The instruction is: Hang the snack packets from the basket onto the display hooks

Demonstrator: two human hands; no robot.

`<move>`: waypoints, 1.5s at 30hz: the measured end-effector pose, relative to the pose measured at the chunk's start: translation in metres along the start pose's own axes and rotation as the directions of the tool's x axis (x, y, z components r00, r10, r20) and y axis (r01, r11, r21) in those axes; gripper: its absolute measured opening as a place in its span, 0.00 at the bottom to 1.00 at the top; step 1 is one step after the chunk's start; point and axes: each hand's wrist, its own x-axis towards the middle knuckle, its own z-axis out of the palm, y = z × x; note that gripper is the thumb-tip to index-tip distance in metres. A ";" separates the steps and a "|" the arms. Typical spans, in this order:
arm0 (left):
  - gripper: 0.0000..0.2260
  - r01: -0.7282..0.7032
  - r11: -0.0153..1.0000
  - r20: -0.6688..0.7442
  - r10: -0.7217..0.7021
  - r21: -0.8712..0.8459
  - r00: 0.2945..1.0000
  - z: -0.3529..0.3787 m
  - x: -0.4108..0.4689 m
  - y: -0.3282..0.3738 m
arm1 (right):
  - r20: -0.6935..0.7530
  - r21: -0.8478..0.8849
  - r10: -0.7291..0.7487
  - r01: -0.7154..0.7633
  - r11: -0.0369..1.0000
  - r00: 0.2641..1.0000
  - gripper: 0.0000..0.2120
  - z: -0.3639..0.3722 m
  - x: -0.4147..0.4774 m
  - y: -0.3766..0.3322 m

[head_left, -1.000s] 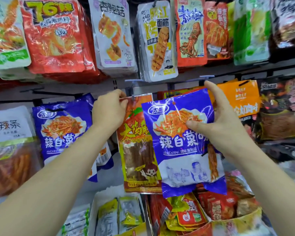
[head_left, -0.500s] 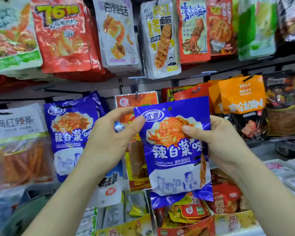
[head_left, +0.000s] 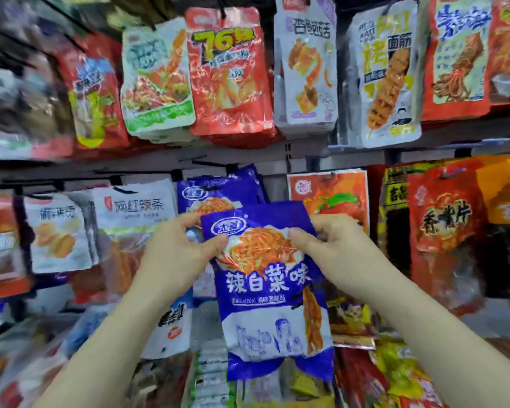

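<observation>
A blue-purple snack packet [head_left: 268, 290] with white lettering hangs upright between both my hands, in front of the display. My left hand [head_left: 177, 254] pinches its upper left corner, thumb on the front. My right hand [head_left: 333, 248] pinches its upper right corner the same way. Directly behind it, a bunch of matching blue packets [head_left: 218, 191] hangs on a display hook [head_left: 209, 164]. The held packet's top edge sits just below the tops of those packets. No basket shows in this view.
An orange-red packet [head_left: 330, 192] hangs to the right of the blue bunch, a white packet [head_left: 136, 207] to its left. An upper row of hooks carries red [head_left: 227, 75] and white [head_left: 306, 69] packets. Boxes of small snacks [head_left: 365, 375] stand below.
The view has swung left, so the blue hanging bunch now lies behind the held packet. My left hand moved from beside the packet to gripping its upper left corner.
</observation>
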 end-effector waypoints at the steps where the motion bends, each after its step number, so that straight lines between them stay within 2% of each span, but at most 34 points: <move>1: 0.10 -0.006 1.000 -0.053 0.007 0.030 0.999 -0.008 0.005 -0.001 | 0.008 0.031 0.012 -0.013 0.999 1.000 0.16 0.009 0.007 -0.002; 3: 0.14 -0.021 0.998 -0.129 0.028 0.057 0.991 -0.022 0.016 -0.001 | 0.007 0.090 0.027 -0.027 0.996 1.000 0.14 0.025 0.023 -0.004; 6: 0.13 -0.048 0.999 -0.147 0.052 0.024 0.988 -0.037 0.031 -0.001 | -0.035 0.157 0.036 -0.030 0.987 0.999 0.16 0.046 0.046 -0.008; 9: 0.10 -0.103 0.970 -0.138 0.135 0.219 0.981 -0.044 0.044 -0.003 | -0.051 0.208 0.044 -0.033 0.977 0.998 0.16 0.060 0.059 -0.014; 15: 0.18 -0.124 0.817 -0.050 0.183 0.563 0.982 -0.044 0.062 -0.009 | -0.062 0.170 0.063 -0.052 0.984 0.996 0.17 0.070 0.063 -0.014; 17: 0.19 -0.120 0.779 -0.045 0.187 0.616 0.981 -0.041 0.066 -0.009 | -0.058 0.160 0.088 -0.078 0.984 0.994 0.18 0.070 0.061 -0.018; 20: 0.19 -0.111 0.778 -0.050 0.180 0.618 0.982 -0.040 0.071 -0.010 | -0.049 0.143 0.119 -0.111 0.983 0.992 0.17 0.070 0.061 -0.017; 23: 0.16 -0.101 0.781 -0.070 0.182 0.617 0.981 -0.035 0.074 -0.013 | -0.119 0.040 0.103 -0.099 0.994 0.988 0.18 0.073 0.066 -0.012; 27: 0.14 -0.056 0.783 -0.136 0.177 0.619 0.975 -0.028 0.082 -0.014 | -0.210 -0.215 -0.023 -0.024 0.976 0.977 0.21 0.073 0.072 -0.004; 31: 0.08 -0.023 0.868 -0.183 0.130 0.495 0.974 -0.027 0.090 -0.018 | -0.213 -0.429 -0.058 -0.040 0.902 0.975 0.18 0.069 0.064 -0.004; 34: 0.06 -0.032 0.926 -0.209 0.119 0.377 0.971 -0.027 0.091 -0.025 | -0.227 -0.523 -0.043 -0.085 0.848 0.973 0.22 0.067 0.064 -0.006; 37: 0.09 -0.143 0.932 -0.302 0.249 0.333 0.920 -0.034 0.078 -0.031 | -0.251 -0.560 -0.041 -0.111 0.821 0.967 0.24 0.068 0.067 -0.006; 39: 0.08 -0.201 0.939 -0.304 0.285 0.278 0.909 -0.038 0.064 -0.032 | -0.249 -0.574 -0.038 -0.116 0.811 0.968 0.23 0.071 0.068 -0.004; 40: 0.06 -0.193 0.967 -0.258 0.232 0.169 0.938 -0.038 0.055 -0.030 | -0.248 -0.582 -0.039 -0.117 0.804 0.968 0.23 0.071 0.067 -0.004; 42: 0.04 -0.085 0.986 -0.126 0.066 -0.147 0.990 -0.036 0.039 -0.022 | -0.252 -0.635 -0.051 -0.126 0.762 0.966 0.22 0.070 0.065 -0.008; 43: 0.05 -0.023 0.961 -0.079 0.002 -0.274 0.997 -0.037 0.034 -0.016 | -0.256 -0.695 -0.085 -0.123 0.708 0.963 0.21 0.067 0.063 -0.012; 45: 0.10 0.054 0.903 -0.031 -0.074 -0.426 0.997 -0.041 0.026 0.000 | -0.260 -0.813 -0.205 -0.100 0.573 0.944 0.21 0.059 0.054 -0.026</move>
